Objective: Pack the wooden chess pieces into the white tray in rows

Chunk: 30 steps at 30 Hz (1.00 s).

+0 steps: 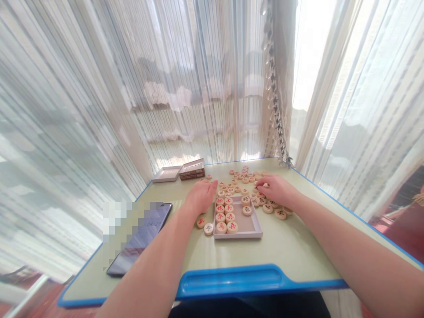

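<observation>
A shallow open box [245, 228] holds two columns of Chinese chess pieces with red characters along its left side. Two pieces with dark characters, one of them a dark-lettered piece [247, 210], lie at its upper right. My left hand [202, 197] is just left of the box, fingers stretched out and apart, holding nothing that I can see. Two loose pieces, including a pale piece [208, 229], lie below its wrist. To the right of the box, my right hand [273, 187] reaches over the scattered pieces, its curled fingertips closed at a chess piece [256, 189] they partly cover.
Many loose chess pieces [237, 189] spread behind and right of the box, some stacked. An open box lid [167, 174] and a brown-sided box [192, 169] stand at the back left. A phone [145, 238] lies on the left of the blue-edged table [318, 247]. Curtains [205, 79] hang behind.
</observation>
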Available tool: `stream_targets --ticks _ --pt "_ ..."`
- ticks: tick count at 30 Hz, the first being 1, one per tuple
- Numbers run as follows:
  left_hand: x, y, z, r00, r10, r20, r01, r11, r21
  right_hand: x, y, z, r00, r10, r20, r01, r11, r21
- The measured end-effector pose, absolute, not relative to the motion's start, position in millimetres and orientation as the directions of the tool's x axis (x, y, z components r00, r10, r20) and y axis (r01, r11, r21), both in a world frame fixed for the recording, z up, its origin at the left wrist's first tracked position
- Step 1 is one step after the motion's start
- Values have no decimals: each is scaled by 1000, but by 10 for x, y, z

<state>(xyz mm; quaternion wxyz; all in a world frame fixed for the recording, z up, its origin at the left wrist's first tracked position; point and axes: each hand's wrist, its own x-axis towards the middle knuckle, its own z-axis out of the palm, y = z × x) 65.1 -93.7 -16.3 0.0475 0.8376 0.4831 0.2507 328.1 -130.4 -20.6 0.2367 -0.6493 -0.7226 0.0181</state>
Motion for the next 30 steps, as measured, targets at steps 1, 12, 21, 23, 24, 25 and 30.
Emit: stream_targets --ticks 1,12,21,23,24,25,30 --pt "648 -939 -159 402 837 371 784 -524 333 3283 -1303 -208 -49 946 320 929 161 -334" --pt "644 -953 -164 284 906 313 904 -361 227 3274 -1327 -189 -79 947 312 923 187 -337" --pt "631 -947 -164 264 918 296 891 -350 288 3264 -1349 -179 -96 943 320 934 196 -297" --pt "627 -930 -183 258 918 300 888 -348 301 3253 -1354 -174 -102 944 314 935 199 -294" --pt "624 -917 -196 255 918 305 884 -349 312 3247 -1357 -171 -105 944 314 934 202 -294" --pt "620 -901 -209 253 916 312 877 -353 325 3240 -1360 -167 -108 943 315 933 205 -294" --pt "608 -831 -259 237 880 411 817 -410 406 3216 -1371 -155 -114 938 328 928 219 -303"
